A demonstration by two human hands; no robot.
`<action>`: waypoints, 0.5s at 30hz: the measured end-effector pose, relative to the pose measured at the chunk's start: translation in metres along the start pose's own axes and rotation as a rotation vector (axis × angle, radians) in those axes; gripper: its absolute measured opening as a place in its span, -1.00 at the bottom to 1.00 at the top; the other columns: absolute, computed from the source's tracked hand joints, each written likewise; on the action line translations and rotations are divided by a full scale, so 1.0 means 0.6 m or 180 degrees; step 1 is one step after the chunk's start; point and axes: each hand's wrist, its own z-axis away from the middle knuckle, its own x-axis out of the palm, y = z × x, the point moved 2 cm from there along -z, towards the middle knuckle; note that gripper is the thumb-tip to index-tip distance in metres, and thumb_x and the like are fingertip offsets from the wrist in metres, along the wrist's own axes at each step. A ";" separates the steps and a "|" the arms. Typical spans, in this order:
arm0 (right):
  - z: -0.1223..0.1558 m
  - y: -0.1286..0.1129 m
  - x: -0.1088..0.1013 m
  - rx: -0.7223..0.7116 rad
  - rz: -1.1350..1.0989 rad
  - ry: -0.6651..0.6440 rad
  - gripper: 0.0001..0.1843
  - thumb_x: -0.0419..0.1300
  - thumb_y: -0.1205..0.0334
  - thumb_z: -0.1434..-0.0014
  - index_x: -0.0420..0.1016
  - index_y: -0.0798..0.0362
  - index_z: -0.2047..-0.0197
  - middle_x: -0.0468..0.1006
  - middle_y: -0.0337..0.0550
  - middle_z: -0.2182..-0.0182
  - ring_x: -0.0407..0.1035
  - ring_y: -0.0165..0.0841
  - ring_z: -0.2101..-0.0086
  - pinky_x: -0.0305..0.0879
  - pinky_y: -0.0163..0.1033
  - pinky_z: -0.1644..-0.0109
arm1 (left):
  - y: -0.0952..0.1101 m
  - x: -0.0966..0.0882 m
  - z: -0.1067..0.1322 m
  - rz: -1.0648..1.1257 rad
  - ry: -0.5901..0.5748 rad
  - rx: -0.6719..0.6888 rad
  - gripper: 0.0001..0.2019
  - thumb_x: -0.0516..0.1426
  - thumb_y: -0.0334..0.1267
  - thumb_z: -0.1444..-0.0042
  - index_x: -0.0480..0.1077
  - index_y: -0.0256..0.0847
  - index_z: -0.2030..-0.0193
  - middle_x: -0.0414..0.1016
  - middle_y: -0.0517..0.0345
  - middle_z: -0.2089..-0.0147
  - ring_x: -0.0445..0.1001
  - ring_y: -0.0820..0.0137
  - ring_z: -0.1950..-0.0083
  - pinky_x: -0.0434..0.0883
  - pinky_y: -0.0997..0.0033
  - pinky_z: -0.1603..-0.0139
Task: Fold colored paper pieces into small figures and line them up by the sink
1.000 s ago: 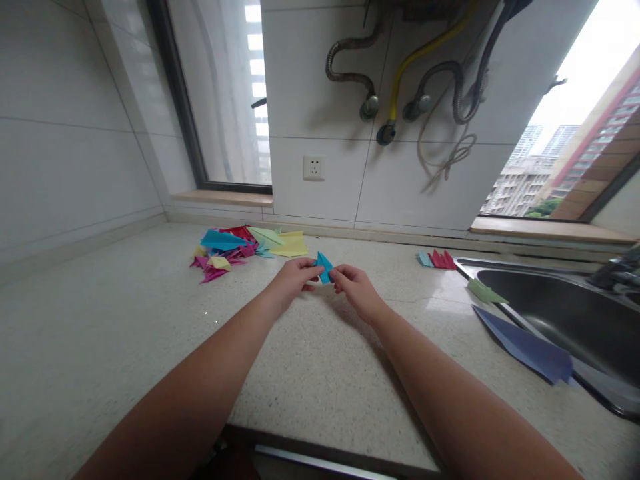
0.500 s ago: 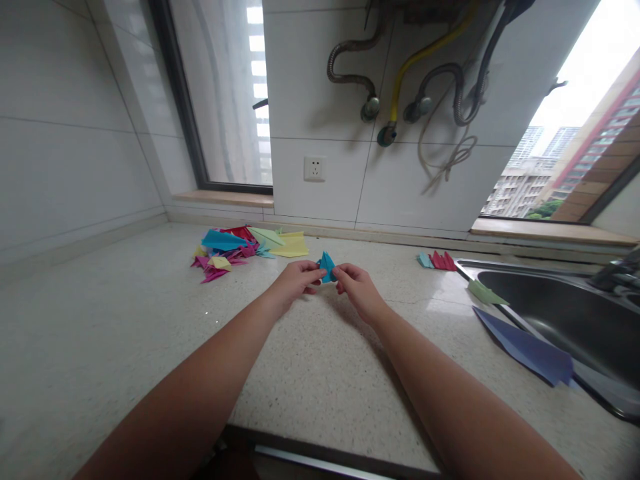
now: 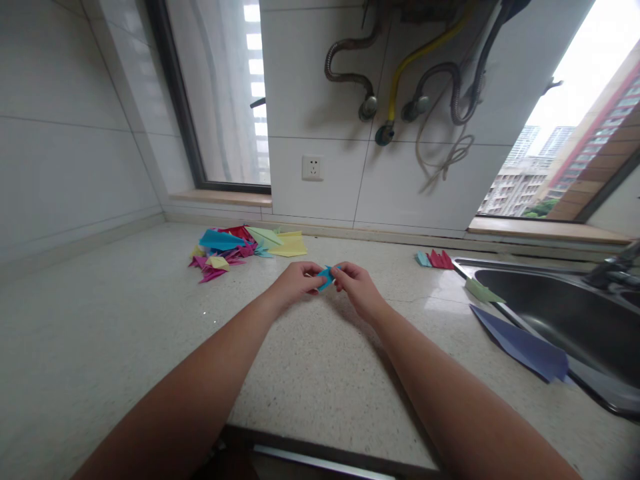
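Observation:
My left hand (image 3: 295, 281) and my right hand (image 3: 356, 285) meet over the middle of the speckled countertop (image 3: 150, 333). Both pinch a small folded piece of blue paper (image 3: 327, 277) between their fingertips. Only a small part of the paper shows between the fingers; it lies low and nearly flat. A heap of folded coloured papers (image 3: 240, 248) lies behind and to the left of my left hand.
A few small folded red and teal pieces (image 3: 434, 259) lie right of my hands. A green folded paper (image 3: 481, 291) and a dark blue paper plane (image 3: 523, 344) rest at the rim of the steel sink (image 3: 575, 320). A wall socket (image 3: 313, 168) and hoses are behind.
The blue paper stood up as a pointed shape between my fingers; now it is pressed down flatter and mostly hidden by them. My hands have stayed in the same spot.

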 end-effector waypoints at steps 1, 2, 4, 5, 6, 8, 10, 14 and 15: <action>0.000 0.001 -0.001 0.0021 -0.0073 -0.0004 -0.69 0.30 -0.03 -0.10 0.49 0.06 0.38 0.40 -0.28 0.53 0.22 -0.44 0.49 0.15 -0.28 0.38 | -0.001 0.000 0.000 0.0052 -0.0032 -0.0007 -0.72 0.33 -0.14 0.04 0.54 -0.26 0.21 0.53 0.06 0.27 0.46 0.39 0.26 0.44 0.38 0.27; 0.000 0.002 -0.001 0.0052 -0.0162 -0.0015 -0.69 0.30 -0.04 -0.10 0.48 0.06 0.40 0.39 -0.28 0.55 0.22 -0.44 0.49 0.15 -0.27 0.38 | -0.001 0.001 0.000 0.0113 -0.0072 -0.0016 -0.72 0.34 -0.14 0.04 0.54 -0.25 0.21 0.54 0.06 0.25 0.47 0.38 0.25 0.45 0.36 0.25; 0.001 0.003 -0.002 0.0123 -0.0364 -0.0049 -0.67 0.31 -0.05 -0.10 0.46 0.05 0.42 0.37 -0.28 0.56 0.21 -0.43 0.50 0.13 -0.27 0.37 | -0.001 0.001 0.000 0.0227 -0.0148 -0.0030 -0.72 0.34 -0.15 0.03 0.55 -0.24 0.20 0.55 0.06 0.23 0.48 0.37 0.22 0.45 0.35 0.20; 0.001 0.002 -0.001 0.0165 -0.0467 -0.0074 -0.67 0.32 -0.05 -0.09 0.45 0.05 0.43 0.37 -0.28 0.56 0.21 -0.43 0.50 0.12 -0.27 0.37 | -0.001 0.001 0.000 0.0260 -0.0179 -0.0026 -0.73 0.34 -0.16 0.03 0.55 -0.24 0.20 0.56 0.05 0.23 0.49 0.37 0.21 0.45 0.34 0.18; 0.002 0.001 0.000 0.0206 -0.0575 -0.0094 -0.66 0.33 -0.05 -0.08 0.45 0.05 0.44 0.38 -0.28 0.56 0.21 -0.44 0.50 0.12 -0.27 0.37 | -0.001 0.001 0.000 0.0271 -0.0202 -0.0013 -0.74 0.34 -0.16 0.02 0.56 -0.24 0.20 0.57 0.05 0.23 0.49 0.37 0.20 0.44 0.34 0.17; 0.005 -0.003 0.004 0.0285 -0.0816 -0.0135 -0.66 0.36 -0.05 -0.03 0.43 0.04 0.45 0.37 -0.28 0.55 0.20 -0.44 0.50 0.11 -0.27 0.37 | 0.001 0.001 0.000 0.0248 -0.0242 0.0042 -0.77 0.33 -0.18 0.02 0.57 -0.25 0.23 0.59 0.05 0.25 0.50 0.37 0.20 0.42 0.34 0.13; 0.008 -0.009 0.009 0.0355 -0.1053 -0.0202 -0.65 0.39 -0.03 0.00 0.41 0.04 0.46 0.37 -0.28 0.54 0.21 -0.44 0.50 0.12 -0.28 0.37 | 0.004 0.001 0.000 0.0226 -0.0295 0.0118 -0.79 0.33 -0.21 0.02 0.58 -0.26 0.25 0.61 0.05 0.26 0.50 0.38 0.21 0.39 0.34 0.10; 0.014 -0.022 0.016 0.0442 -0.1275 -0.0296 -0.62 0.40 -0.04 0.03 0.36 0.03 0.50 0.38 -0.26 0.51 0.23 -0.42 0.47 0.15 -0.27 0.34 | 0.010 0.001 0.001 0.0204 -0.0376 0.0268 -0.82 0.32 -0.23 -0.01 0.59 -0.25 0.25 0.62 0.05 0.26 0.50 0.38 0.23 0.37 0.33 0.07; 0.015 -0.025 0.017 0.0442 -0.1261 -0.0288 -0.61 0.39 -0.04 0.03 0.34 0.03 0.50 0.38 -0.26 0.51 0.23 -0.41 0.47 0.17 -0.26 0.33 | 0.010 0.000 0.001 0.0190 -0.0380 0.0295 -0.82 0.31 -0.22 -0.01 0.59 -0.25 0.25 0.62 0.05 0.26 0.50 0.38 0.23 0.37 0.33 0.07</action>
